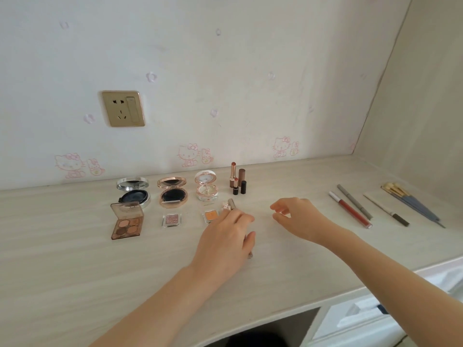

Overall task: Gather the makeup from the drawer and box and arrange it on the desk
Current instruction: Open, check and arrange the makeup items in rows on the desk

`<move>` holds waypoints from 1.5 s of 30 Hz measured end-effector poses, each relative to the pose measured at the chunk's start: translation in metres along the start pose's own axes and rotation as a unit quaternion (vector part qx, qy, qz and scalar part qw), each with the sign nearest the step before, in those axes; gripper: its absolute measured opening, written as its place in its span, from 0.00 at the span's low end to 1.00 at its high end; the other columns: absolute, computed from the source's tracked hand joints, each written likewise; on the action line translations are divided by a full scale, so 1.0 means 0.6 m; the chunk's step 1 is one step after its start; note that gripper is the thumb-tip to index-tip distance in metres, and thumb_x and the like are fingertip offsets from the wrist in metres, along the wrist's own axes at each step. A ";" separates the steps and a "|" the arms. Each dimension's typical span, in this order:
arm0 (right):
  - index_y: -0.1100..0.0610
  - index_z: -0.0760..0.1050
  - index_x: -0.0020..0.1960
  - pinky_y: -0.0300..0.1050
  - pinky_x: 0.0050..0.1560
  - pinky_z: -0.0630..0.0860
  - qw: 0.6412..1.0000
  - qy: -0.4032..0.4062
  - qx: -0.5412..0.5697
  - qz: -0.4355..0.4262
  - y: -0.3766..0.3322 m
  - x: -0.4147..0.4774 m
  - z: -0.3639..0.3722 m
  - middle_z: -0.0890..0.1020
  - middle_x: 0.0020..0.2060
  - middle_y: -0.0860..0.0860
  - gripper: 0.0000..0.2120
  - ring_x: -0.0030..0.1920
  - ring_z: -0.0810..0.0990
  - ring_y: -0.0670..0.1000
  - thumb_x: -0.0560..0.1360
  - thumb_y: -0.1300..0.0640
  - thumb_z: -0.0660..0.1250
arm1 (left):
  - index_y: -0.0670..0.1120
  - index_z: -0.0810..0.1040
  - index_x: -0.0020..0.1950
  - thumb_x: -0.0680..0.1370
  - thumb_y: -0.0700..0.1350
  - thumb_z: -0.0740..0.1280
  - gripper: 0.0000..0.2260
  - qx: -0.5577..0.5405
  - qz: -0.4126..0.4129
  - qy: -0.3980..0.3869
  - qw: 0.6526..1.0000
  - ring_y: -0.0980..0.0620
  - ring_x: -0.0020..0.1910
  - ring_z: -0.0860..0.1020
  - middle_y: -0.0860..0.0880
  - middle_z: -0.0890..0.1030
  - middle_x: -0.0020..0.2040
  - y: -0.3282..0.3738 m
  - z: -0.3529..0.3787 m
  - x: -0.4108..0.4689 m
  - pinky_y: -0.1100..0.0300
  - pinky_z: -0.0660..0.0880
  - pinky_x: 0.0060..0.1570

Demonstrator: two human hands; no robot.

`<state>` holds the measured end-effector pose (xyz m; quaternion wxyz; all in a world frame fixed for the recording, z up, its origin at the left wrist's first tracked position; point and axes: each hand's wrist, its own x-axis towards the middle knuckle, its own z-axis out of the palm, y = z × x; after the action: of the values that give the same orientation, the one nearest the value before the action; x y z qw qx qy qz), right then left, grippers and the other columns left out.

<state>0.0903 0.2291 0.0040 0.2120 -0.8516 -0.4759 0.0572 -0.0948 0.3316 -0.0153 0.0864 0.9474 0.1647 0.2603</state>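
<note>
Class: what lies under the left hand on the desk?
From under the left hand a taupe tube pokes out ahead and a small metal tip near the thumb; the rest is covered.

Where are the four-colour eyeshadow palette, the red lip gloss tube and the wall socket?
eyeshadow palette (pixel 126 226), head view, on the four colour pans.
red lip gloss tube (pixel 353 212), head view, on the red middle of the tube.
wall socket (pixel 123 108), head view, on the centre of the gold plate.

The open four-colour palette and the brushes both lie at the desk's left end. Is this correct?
Not quite. The head view shows the open four-colour palette at the left end of the desk, but the brushes lie at its right end.
</note>
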 end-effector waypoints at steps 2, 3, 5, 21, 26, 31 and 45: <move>0.52 0.75 0.62 0.42 0.58 0.73 1.000 0.005 -0.017 0.011 0.026 -0.021 -0.016 0.80 0.55 0.46 0.14 0.56 0.77 0.47 0.77 0.51 0.62 | 0.50 0.75 0.63 0.79 0.49 0.61 0.13 -0.019 0.012 -0.006 1.000 0.55 0.59 0.71 0.56 0.75 0.57 0.020 0.009 0.023 0.62 0.70 0.51; 0.52 0.75 0.62 0.42 0.58 0.73 1.000 0.009 -0.024 0.017 0.040 -0.031 -0.023 0.80 0.55 0.46 0.15 0.57 0.77 0.48 0.78 0.51 0.62 | 0.50 0.74 0.63 0.80 0.49 0.61 0.13 -0.030 0.017 -0.013 0.999 0.55 0.60 0.71 0.55 0.76 0.58 0.031 0.015 0.035 0.60 0.71 0.52; 0.52 0.75 0.62 0.42 0.57 0.73 0.999 0.020 -0.035 0.029 0.068 -0.051 -0.039 0.81 0.55 0.46 0.14 0.56 0.78 0.48 0.78 0.52 0.62 | 0.49 0.74 0.63 0.80 0.48 0.60 0.13 -0.055 0.024 -0.026 0.998 0.55 0.61 0.70 0.55 0.76 0.58 0.055 0.031 0.060 0.57 0.72 0.51; 0.57 0.77 0.59 0.48 0.46 0.78 0.978 0.169 -0.077 0.097 0.241 -0.108 -0.080 0.80 0.49 0.53 0.12 0.45 0.78 0.52 0.76 0.59 0.64 | 0.45 0.78 0.57 0.78 0.42 0.61 0.11 -0.187 0.002 -0.106 0.977 0.49 0.59 0.71 0.48 0.76 0.57 0.178 0.207 0.248 0.55 0.71 0.55; 0.57 0.77 0.57 0.50 0.44 0.79 0.972 0.181 -0.100 0.110 0.251 -0.098 -0.068 0.78 0.47 0.52 0.11 0.44 0.77 0.53 0.76 0.57 0.63 | 0.45 0.72 0.67 0.77 0.40 0.60 0.18 -0.172 -0.001 -0.120 0.978 0.46 0.67 0.65 0.45 0.72 0.66 0.187 0.239 0.299 0.53 0.67 0.64; 0.57 0.76 0.58 0.48 0.45 0.78 0.970 0.178 -0.109 0.128 0.258 -0.095 -0.056 0.75 0.47 0.50 0.11 0.46 0.75 0.52 0.77 0.58 0.62 | 0.44 0.66 0.73 0.78 0.37 0.59 0.23 -0.166 0.053 -0.192 0.966 0.45 0.73 0.60 0.44 0.68 0.72 0.193 0.255 0.324 0.55 0.57 0.72; 0.55 0.76 0.60 0.48 0.51 0.77 0.968 0.180 -0.101 0.139 0.249 -0.111 -0.051 0.77 0.50 0.50 0.12 0.51 0.74 0.51 0.79 0.55 0.61 | 0.43 0.76 0.64 0.77 0.38 0.63 0.16 -0.166 0.044 -0.158 0.972 0.45 0.62 0.72 0.43 0.75 0.61 0.150 0.238 0.307 0.56 0.67 0.64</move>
<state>0.1808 0.0961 -0.0373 0.1972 -0.9227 -0.3099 -0.1168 0.1529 0.3022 -0.0286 0.2560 0.9553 0.0618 0.1344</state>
